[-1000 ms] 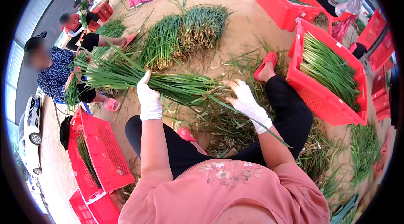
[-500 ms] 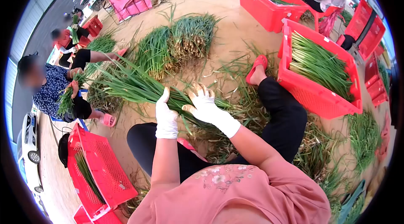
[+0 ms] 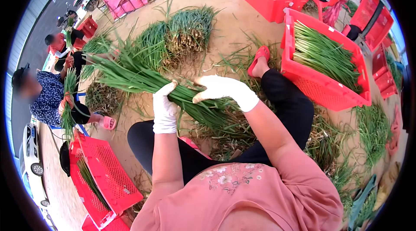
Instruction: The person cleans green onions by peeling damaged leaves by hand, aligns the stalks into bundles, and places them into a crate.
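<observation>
A loose bunch of garlic chives (image 3: 136, 74) slants across in front of me, leaf tips to the upper left. White-gloved, my left hand (image 3: 165, 107) wraps round the middle of the bunch, thumb on top. My right hand (image 3: 225, 91), gloved too, curls over the bunch nearer its stem end, thumb and fingers on either side of some leaves. The stem ends are partly hidden below my right hand. Beneath lies a heap of loose chives and trimmings (image 3: 229, 137) between my legs.
Stacked chives (image 3: 188, 31) lie on the ground ahead. A red crate (image 3: 318, 94) of cleaned chives stands at right, another red crate (image 3: 271, 7) behind it. At lower left is a red crate (image 3: 106, 168). A seated co-worker (image 3: 52, 92) holds chives on the left.
The bunch has tilted, its stem end now lower. My right hand has turned, its fingers less spread and its thumb now across the leaves. My left hand has shifted slightly left.
</observation>
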Demonstrator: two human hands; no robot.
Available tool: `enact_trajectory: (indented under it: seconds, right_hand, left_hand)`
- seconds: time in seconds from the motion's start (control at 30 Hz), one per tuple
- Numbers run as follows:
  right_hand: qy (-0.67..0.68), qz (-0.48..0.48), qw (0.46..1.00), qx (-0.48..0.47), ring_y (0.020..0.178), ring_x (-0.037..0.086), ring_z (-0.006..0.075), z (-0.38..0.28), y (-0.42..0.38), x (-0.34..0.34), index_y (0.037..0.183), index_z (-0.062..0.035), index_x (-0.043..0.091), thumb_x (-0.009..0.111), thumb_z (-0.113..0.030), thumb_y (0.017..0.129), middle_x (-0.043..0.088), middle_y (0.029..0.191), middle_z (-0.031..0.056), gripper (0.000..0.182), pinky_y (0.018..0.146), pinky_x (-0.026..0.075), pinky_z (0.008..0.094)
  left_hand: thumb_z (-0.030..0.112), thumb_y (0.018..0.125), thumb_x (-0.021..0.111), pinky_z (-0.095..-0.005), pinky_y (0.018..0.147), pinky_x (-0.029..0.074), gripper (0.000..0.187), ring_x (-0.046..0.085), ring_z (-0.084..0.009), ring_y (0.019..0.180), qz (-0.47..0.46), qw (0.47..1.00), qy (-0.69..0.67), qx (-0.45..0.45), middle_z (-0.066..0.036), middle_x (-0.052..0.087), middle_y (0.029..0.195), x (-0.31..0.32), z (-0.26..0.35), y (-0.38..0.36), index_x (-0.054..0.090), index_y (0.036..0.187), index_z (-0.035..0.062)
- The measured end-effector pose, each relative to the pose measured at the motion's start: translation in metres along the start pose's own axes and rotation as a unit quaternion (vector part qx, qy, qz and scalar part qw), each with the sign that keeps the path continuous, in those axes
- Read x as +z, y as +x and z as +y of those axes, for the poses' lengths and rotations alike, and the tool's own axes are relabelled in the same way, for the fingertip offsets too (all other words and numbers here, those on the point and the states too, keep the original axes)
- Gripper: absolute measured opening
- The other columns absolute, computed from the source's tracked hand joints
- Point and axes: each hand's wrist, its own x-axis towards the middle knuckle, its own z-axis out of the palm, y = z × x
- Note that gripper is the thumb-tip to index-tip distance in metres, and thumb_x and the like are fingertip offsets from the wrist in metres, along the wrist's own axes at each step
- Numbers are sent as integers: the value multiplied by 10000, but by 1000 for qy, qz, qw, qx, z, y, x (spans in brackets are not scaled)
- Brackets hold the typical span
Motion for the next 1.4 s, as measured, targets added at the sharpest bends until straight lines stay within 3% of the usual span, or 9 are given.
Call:
enact_trajectory:
  seconds: [0.1,0.47,0.8,0.9,1.07,1.13,1.2,1.3,1.4]
  right_hand:
    - [371,222,901,-25,1067,542,168,39,-36,-20,1234,39,466,608,-176,846,586,1149,134,466,920,409,269]
    - [-4,382,924,-6,800,586,302,35,-64,50,872,-46,673,710,-125,702,612,851,128,190,723,476,336]
    - [191,469,853,127,711,560,259,58,-56,71,948,7,550,576,-145,876,589,811,134,170,685,457,352]
    - [696,400,590,85,662,520,138,80,-59,65,887,-60,545,527,-148,912,542,732,10,93,595,451,287]
    - [849,389,348,-81,669,531,155,140,-89,26,862,-67,556,550,-250,887,550,730,39,184,621,481,301]
    - [819,397,387,-145,687,547,159,149,-106,2,855,-70,565,570,-265,876,573,761,43,196,658,498,303]
    - [627,472,608,120,772,586,199,134,-116,-8,931,-48,595,639,-248,839,599,828,66,224,716,501,333]
    - [-163,534,787,262,841,598,259,140,-109,15,1047,38,562,659,-184,795,607,900,135,349,741,476,339]
    - [146,431,888,69,782,614,256,92,-82,27,946,-49,659,689,-102,735,616,857,124,220,699,485,314]
  left_hand:
    - [11,701,622,-426,787,505,181,601,-276,873,2,999,-19,48,-111,623,835,-14,29,-4,568,873,-7]
    - [61,764,618,-548,815,480,139,583,-258,892,42,989,-22,139,-76,584,842,-13,53,-10,559,890,57]
    - [114,791,640,-368,710,501,151,589,-224,758,71,990,-21,117,-110,600,784,-29,44,-3,551,878,28]
    - [118,800,630,-376,715,501,139,587,-225,759,90,988,-39,119,-102,596,777,-35,44,-1,551,871,28]
    - [133,821,612,-382,735,502,131,582,-226,764,143,972,-80,166,-82,588,795,-49,52,0,556,871,27]
    - [151,836,599,-387,745,503,143,583,-222,770,143,971,-61,183,-78,584,802,-56,57,-3,558,885,23]
    - [164,847,589,-380,738,502,153,586,-221,767,146,969,-81,182,-79,584,803,-58,60,-5,561,887,19]
    - [184,866,569,-362,729,498,161,589,-215,757,151,966,-69,198,-81,589,797,-53,60,-14,567,864,23]
    - [202,885,544,-356,734,496,180,589,-212,752,152,966,-65,200,-84,595,803,-58,59,-12,573,855,27]
